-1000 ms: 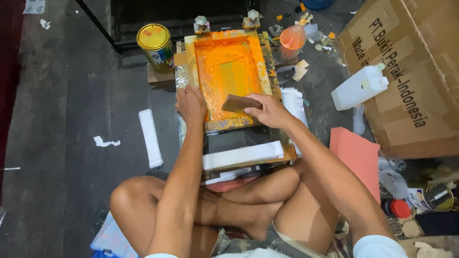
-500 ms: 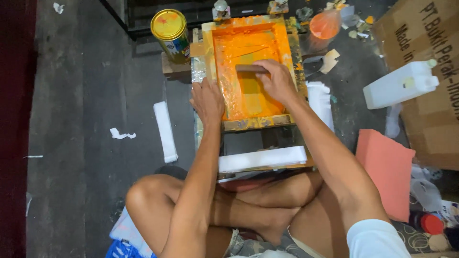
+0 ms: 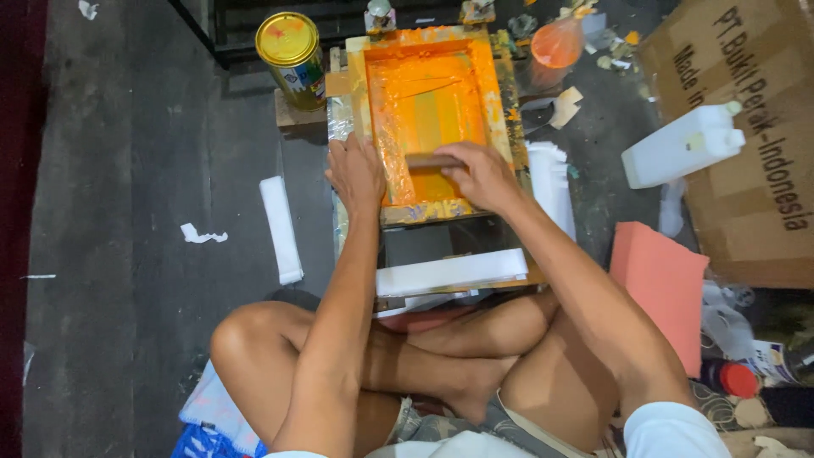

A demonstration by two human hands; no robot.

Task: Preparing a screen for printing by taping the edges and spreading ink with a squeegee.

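- Your right hand [image 3: 485,172] has pulled the squeegee [image 3: 434,159] back toward you: half a sec ago it sat mid-screen, now it's near the frame's [image 3: 500,102] near edge. A sec ago it was near that same edge too, so you went out & came back.
- Meaning, as I read it: one pass of ink across the mesh looks about done; stroke is at its near end.
- Right hand grip: fingers closed over the top of the squeegee, holding it across the screen's width. Blade itself mostly hidden under the hand.
- Left hand [image 3: 358,172] has stayed put on the frame's left rail, near-left corner, palm down, pressing flat; not wrapped round anything.
- How the screen looks: wooden frame, thick orange ink on rails & tape, paler yellow-green band down the mesh [image 3: 441,110] centre where ink is scraped thin. Heavier orange at far end & along the left side.
- Frame sits on a small low stand on the floor [image 3: 127,170], just ahead of your crossed legs.
- Around it: yellow-lidded can [image 3: 292,51] by the far-left corner, white strip [image 3: 451,273] at the stand's near edge, white jug [image 3: 682,146] and pink pad [image 3: 660,284] well off to the right.
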